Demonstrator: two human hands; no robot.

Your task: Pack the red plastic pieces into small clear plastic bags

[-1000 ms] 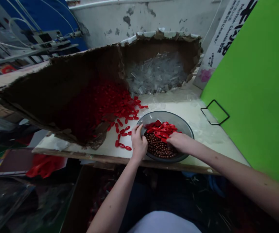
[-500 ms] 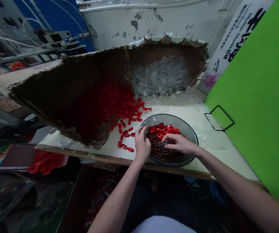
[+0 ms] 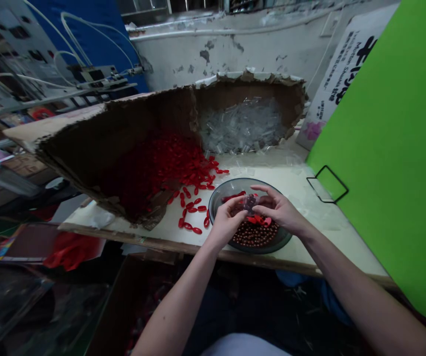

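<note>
A small clear plastic container (image 3: 250, 203) with dark brown balls inside is held up over a grey bowl (image 3: 213, 200). My left hand (image 3: 228, 220) pinches it from the left between thumb and fingers. On the other side, the thumb and curled fingers of my right hand (image 3: 281, 211) close on it too. Below my hands, brown balls (image 3: 255, 236) fill the near part of the bowl. Red glossy plastic pieces (image 3: 261, 220) lie in it behind them, partly covered by my hands.
Left of the bowl, loose red pieces (image 3: 191, 209) spill from a torn cardboard box (image 3: 124, 111). A heap of clear plastic pieces (image 3: 244, 123) fills its right section. A green panel (image 3: 376, 163) with a black wire loop (image 3: 327, 184) stands at right. The table's front edge (image 3: 153, 241) runs below.
My right hand has lifted the clear container from among the brown balls, and it now contains balls. My left hand has moved from the bowl's rim to the container. The camera view has shifted slightly.
</note>
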